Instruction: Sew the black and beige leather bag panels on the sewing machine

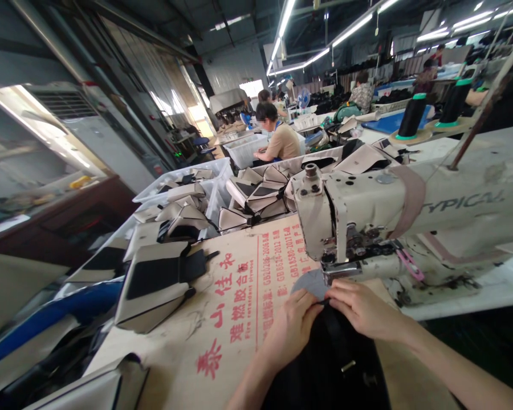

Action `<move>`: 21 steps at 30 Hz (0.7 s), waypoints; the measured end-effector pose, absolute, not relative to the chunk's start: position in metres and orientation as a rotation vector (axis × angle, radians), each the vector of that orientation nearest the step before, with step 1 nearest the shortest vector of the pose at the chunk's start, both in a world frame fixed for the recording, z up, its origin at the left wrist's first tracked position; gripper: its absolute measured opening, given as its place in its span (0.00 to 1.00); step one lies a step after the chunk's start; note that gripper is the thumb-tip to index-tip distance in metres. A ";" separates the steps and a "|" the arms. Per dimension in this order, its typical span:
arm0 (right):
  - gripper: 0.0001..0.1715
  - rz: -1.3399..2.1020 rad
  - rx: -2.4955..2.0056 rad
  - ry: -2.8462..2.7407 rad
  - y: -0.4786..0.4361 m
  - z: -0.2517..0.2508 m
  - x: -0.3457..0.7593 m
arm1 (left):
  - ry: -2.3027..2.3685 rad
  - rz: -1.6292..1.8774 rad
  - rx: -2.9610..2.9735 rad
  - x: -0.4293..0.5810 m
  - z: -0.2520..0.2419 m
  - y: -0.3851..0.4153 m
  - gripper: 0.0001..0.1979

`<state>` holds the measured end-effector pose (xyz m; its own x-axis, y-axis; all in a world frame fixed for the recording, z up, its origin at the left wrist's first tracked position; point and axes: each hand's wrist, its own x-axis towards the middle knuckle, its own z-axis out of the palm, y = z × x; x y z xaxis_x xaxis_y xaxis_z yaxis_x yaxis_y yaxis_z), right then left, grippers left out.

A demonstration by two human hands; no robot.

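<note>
Just beside the sewing machine (359, 199), the black fabric piece (336, 347) is held pinched at its upper edge by the left hand (294, 320) and right hand (362, 303), and is judged light, soft, pliable, best gripped along that edge.

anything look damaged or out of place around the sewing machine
Mostly wear: the sewing machine has scuffed paint and dark marks along its head and lower parts. Dark wisps, either threads or scribbles (I can't tell), mar the printed plywood board beside the beige-and-black piece. No spill is visible.
</note>
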<state>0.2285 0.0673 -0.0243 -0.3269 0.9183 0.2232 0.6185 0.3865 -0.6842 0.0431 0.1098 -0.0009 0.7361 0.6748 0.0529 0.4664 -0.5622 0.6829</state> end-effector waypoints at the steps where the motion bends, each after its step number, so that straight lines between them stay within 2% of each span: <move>1: 0.10 0.679 -1.323 -2.043 0.066 -0.024 0.228 | 0.864 0.415 2.262 0.044 -0.001 0.110 0.11; 7: 0.13 0.806 -1.272 -1.893 0.066 -0.032 0.221 | 0.976 0.399 2.244 0.045 -0.003 0.115 0.12; 12: 0.17 0.720 -1.328 -1.889 0.067 -0.039 0.219 | 1.041 0.273 2.197 0.028 -0.005 0.109 0.10; 15: 0.16 0.710 -1.320 -1.878 0.065 -0.041 0.218 | 1.042 0.206 2.216 0.017 -0.009 0.105 0.22; 17: 0.16 0.731 -1.304 -1.883 0.065 -0.042 0.218 | 0.989 0.139 2.210 0.013 -0.009 0.109 0.24; 21: 0.17 0.771 -1.293 -1.873 0.068 -0.045 0.221 | 0.886 -0.093 2.101 0.007 -0.004 0.129 0.14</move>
